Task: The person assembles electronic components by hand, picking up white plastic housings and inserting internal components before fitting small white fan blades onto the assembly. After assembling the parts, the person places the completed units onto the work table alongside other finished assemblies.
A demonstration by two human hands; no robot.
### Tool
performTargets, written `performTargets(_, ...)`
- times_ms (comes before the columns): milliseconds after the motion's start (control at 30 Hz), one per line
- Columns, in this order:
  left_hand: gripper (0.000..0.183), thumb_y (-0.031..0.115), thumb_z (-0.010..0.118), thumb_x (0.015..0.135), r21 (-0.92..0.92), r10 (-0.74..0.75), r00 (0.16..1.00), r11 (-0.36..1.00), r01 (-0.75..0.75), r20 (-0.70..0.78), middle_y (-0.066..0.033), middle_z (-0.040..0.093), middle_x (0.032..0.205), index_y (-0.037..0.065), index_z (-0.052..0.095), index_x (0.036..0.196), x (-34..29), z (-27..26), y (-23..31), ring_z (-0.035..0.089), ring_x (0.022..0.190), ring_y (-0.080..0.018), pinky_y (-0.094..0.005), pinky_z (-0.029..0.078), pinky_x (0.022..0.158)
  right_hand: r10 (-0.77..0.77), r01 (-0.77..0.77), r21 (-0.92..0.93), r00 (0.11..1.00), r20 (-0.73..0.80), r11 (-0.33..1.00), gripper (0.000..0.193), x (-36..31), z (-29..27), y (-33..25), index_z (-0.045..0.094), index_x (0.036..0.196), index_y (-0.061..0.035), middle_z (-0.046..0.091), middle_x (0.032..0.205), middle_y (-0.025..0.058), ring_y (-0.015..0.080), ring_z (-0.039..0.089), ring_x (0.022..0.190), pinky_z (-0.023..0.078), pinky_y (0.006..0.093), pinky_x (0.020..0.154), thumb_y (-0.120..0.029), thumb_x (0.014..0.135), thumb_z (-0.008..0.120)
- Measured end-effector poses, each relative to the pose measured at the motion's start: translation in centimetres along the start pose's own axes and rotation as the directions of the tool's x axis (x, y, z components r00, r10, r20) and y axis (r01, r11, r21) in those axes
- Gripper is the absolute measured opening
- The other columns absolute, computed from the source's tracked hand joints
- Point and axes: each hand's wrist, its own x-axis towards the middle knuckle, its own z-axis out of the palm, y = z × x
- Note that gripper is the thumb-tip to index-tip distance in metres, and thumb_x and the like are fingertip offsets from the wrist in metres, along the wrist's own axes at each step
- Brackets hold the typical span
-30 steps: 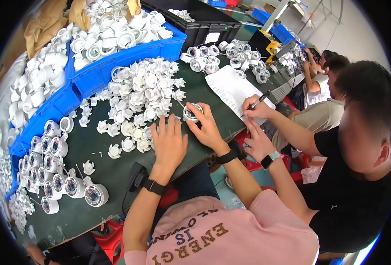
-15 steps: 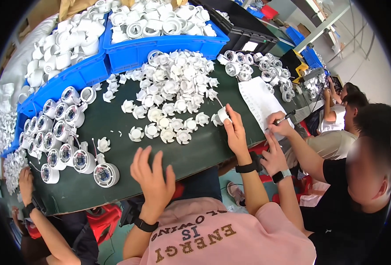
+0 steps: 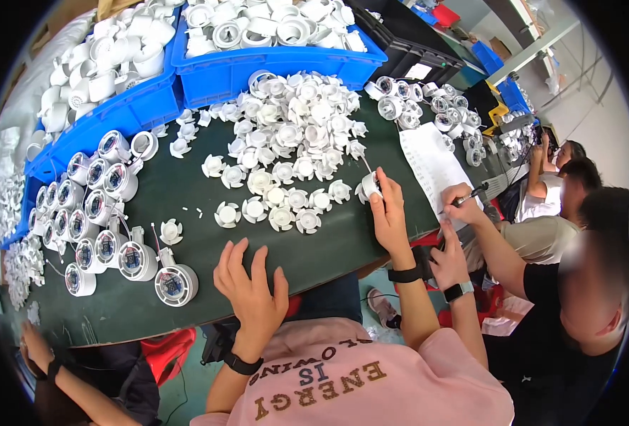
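My right hand (image 3: pixel 391 216) is closed on a small white round housing (image 3: pixel 368 187), from which a thin wire sticks up. The fingers hide part of this housing. Above the table's front edge, my left hand (image 3: pixel 253 287) hangs with its fingers spread and nothing in it. Between my hands and the bins lies a loose pile of white bladed fan wheels (image 3: pixel 297 124). To the left of my left hand stand several white round fan units (image 3: pixel 175 285) with circuit boards showing and wires attached.
Blue bins (image 3: pixel 279 65) full of white plastic parts line the far side, beside a black crate (image 3: pixel 417 53). On the right, a co-worker's hand (image 3: pixel 463 206) holds a pen over a paper sheet (image 3: pixel 431 160). Another person's hand (image 3: pixel 37 348) is at the left table edge.
The scene sits slightly further right in the picture. The other person's hand at the left has moved down from the tabletop. My right hand keeps hold of the white housing.
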Motion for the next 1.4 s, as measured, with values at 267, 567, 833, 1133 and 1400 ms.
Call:
performTargets(267,0.042,0.009,0.066,0.075,-0.044,-0.039,0.998,0.998,0.041,0.044,-0.0196,0.043,0.132,0.002,0.056,0.116,0.6,0.0,0.3,0.036,0.126,-0.0414,-0.0498,0.026,0.102,-0.057,0.060,-0.163,0.998,0.023,0.985,0.044,0.6,-0.3,-2.5,0.043,0.138,-0.0031,0.043,0.128,0.0234,0.0375,0.047,0.114,0.036,0.0392,0.099,-0.010,0.095,0.049)
performTargets(567,0.037,0.000,0.061,0.080,-0.448,0.018,1.000,0.894,-0.021,-0.011,-0.0185,0.058,0.112,0.000,0.053,0.117,0.5,-3.4,1.4,0.057,0.100,-0.0324,-0.0372,0.046,0.086,0.050,-0.068,0.383,0.997,0.057,0.921,0.042,0.8,0.0,-9.3,0.045,0.135,0.0035,0.051,0.134,0.0154,0.0224,0.047,0.123,0.035,0.0334,0.103,-0.017,0.100,0.040)
performTargets(833,0.054,0.041,0.036,0.099,-0.835,-0.464,0.719,-0.456,0.307,0.517,-0.0142,0.056,0.119,0.002,0.039,0.136,1.2,-5.0,0.1,0.060,0.103,-0.0219,-0.0371,0.052,0.084,-0.574,0.235,0.637,0.715,0.398,0.734,0.043,1.4,3.5,-19.1,0.048,0.132,-0.0038,0.053,0.124,0.0155,0.0332,0.049,0.114,0.034,0.0436,0.100,-0.017,0.091,0.054)
performTargets(1133,0.039,0.037,0.054,0.090,-0.893,-0.419,0.803,-0.043,0.448,0.423,-0.0204,0.063,0.095,0.000,0.049,0.100,-1.8,-4.9,-0.8,0.068,0.075,-0.0301,-0.0321,0.054,0.060,-0.332,0.239,-0.569,0.941,-0.063,0.787,0.017,21.6,13.8,-11.9,0.067,0.089,-0.0088,0.064,0.089,0.0133,0.0288,0.060,0.092,0.043,0.0435,0.076,-0.015,0.074,0.064)
performTargets(1400,0.044,0.041,0.043,0.096,-0.857,-0.448,0.781,0.060,0.512,0.435,-0.0111,0.059,0.086,0.000,0.050,0.108,-2.8,-4.6,-0.4,0.061,0.065,-0.0194,-0.0280,0.049,0.053,-0.412,0.274,-0.648,0.909,-0.067,0.710,0.007,23.9,13.1,-9.4,0.066,0.077,-0.0109,0.063,0.081,0.0073,0.0229,0.063,0.081,0.043,0.0414,0.072,-0.016,0.072,0.064)
